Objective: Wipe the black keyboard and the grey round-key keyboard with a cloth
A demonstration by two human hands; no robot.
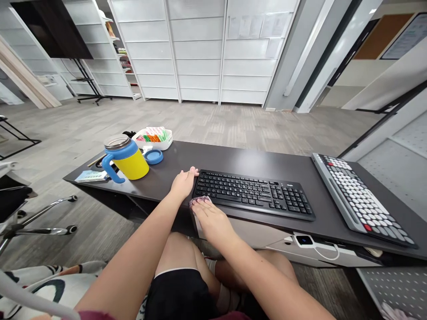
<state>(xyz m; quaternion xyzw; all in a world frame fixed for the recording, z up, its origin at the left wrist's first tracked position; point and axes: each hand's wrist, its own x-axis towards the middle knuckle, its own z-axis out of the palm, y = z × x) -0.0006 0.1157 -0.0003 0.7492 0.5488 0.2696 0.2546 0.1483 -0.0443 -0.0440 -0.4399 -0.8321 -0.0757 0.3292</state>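
Note:
A black keyboard (253, 193) lies across the desk in front of me. My left hand (183, 183) holds its left end, with the fingertips at the upper left corner. My right hand (211, 218) presses a small patterned cloth (204, 198) against the keyboard's lower left corner, and the fingers cover most of that cloth. To the left of my hands stands a yellow and blue mug (130, 162) without its lid. The round blue lid (154, 156) rests on the desk just behind it.
A white tray (163, 143) of colourful small packets sits at the back left. A grey keyboard with white keys (362, 195) lies at the right. A smartwatch (304, 240) with a white cable is at the dark desk's (213, 153) front edge. An office chair (36, 231) stands left.

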